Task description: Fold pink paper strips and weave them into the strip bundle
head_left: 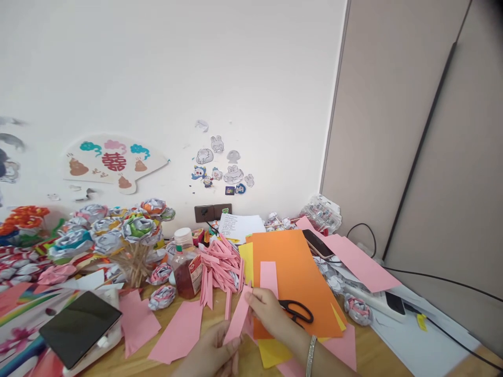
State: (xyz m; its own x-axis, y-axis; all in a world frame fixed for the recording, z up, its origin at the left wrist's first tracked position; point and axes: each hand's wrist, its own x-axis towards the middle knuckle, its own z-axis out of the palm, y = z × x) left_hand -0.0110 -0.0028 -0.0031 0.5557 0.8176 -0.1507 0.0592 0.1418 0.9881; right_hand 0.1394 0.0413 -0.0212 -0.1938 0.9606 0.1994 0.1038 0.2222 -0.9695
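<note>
Between my two hands I hold a pink paper strip [238,315], slanting up to the right. My left hand [215,350] pinches its lower end, and my right hand [267,310] grips its upper end with thumb and fingers. Just beyond lies a pile of folded pink strips [222,262]. Black-handled scissors [298,311] rest on orange paper [293,262] beside my right wrist, their blades partly hidden by it. Another flat pink strip [269,277] lies on the orange paper. Cut pink sheets [178,331] are on the table left of my left hand.
A bottle of reddish liquid [187,269] stands beyond my left hand. Paper flowers on sticks [139,230] crowd the back left. At left lies a dark tablet [80,329]. A phone [316,244], a long pink sheet [363,262] and cables [444,324] occupy the right side.
</note>
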